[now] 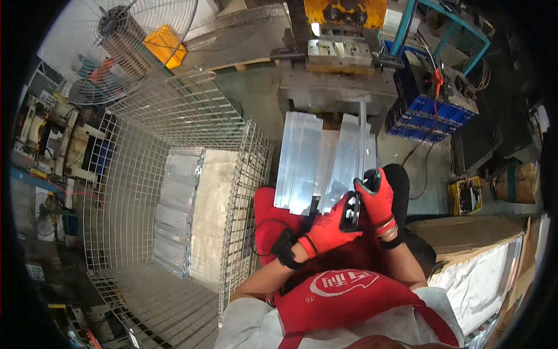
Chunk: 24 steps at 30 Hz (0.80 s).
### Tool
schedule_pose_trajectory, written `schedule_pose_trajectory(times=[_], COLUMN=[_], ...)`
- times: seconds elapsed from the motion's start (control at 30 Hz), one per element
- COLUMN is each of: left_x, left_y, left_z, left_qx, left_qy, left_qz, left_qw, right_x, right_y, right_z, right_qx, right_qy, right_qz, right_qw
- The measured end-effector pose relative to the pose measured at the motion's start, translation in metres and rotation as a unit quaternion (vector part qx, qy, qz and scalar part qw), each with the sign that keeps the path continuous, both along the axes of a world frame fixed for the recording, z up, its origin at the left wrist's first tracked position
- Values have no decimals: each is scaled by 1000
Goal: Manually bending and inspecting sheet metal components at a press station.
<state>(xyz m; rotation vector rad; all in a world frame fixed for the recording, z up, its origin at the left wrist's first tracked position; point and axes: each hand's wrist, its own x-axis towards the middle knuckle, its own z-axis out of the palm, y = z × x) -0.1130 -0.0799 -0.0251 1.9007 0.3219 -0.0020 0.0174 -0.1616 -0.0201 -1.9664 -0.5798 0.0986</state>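
My left hand (333,225), in a red glove with black-coated fingers, is closed at the near end of a long bent metal panel (364,136) tilted up on its edge. My right hand (378,196), gloved the same way, grips that panel's right side a little farther forward. Just left of it, another silvery panel (340,160) lies lengthwise in front of me. A wider ridged metal panel (299,163) rests farther left, apart from both hands. My fingers partly hide the near end of the held panel.
A wire mesh cage (250,174) with stacked metal panels (177,203) stands at left, a large fan (116,35) behind it. Ahead is a press with a metal die (340,52). Blue crates (427,119) stand at right, and a cardboard box (476,238) sits near my right elbow.
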Motion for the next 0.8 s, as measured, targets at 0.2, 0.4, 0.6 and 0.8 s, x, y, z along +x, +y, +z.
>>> schedule_pose_trajectory(times=[0.2,0.4,0.6,0.8], left_x=[7,23,41,69], left_y=[6,15,37,65], left_z=[-1,27,29,51], left_qx=[-314,-523,-398,-473], left_qy=[-42,-151,-43,1], left_qz=[78,64,81,90], left_qw=[945,836,913,877], right_x=[4,38,55,87], right_y=[-1,0,40,76], right_z=[41,18,39,28], right_qx=[134,186,286,279], right_qy=[-17,52,238,245], right_qz=[39,168,223,222], right_qw=[990,967,901,902])
